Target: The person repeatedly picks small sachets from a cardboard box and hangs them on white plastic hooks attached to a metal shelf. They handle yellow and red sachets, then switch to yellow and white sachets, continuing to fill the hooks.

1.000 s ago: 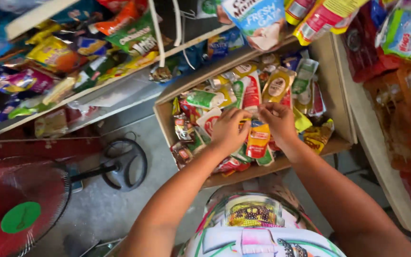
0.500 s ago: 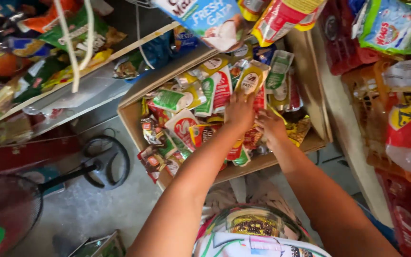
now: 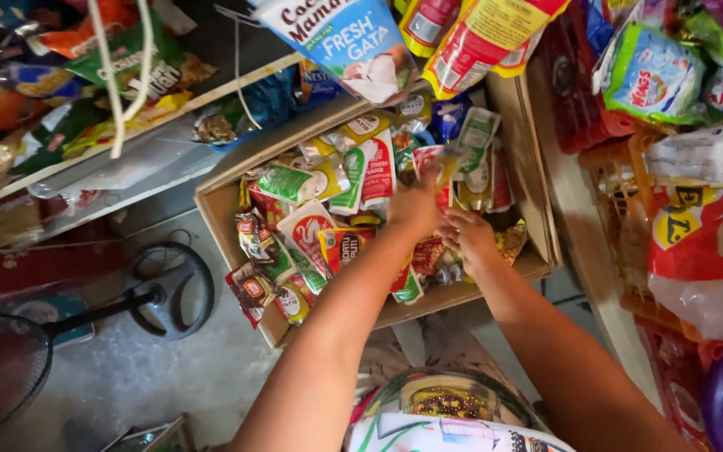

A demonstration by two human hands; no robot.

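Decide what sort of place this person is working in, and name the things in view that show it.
Probably a small grocery stall. A cardboard box is packed with sauce pouches, snack packets fill a shelf, and more packs hang overhead. Both hands, left and right, sort among the pouches.

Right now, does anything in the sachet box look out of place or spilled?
Yes: sachets at the cardboard box's near-left corner hang over its edge. The rest lie jumbled inside; nothing looks torn.
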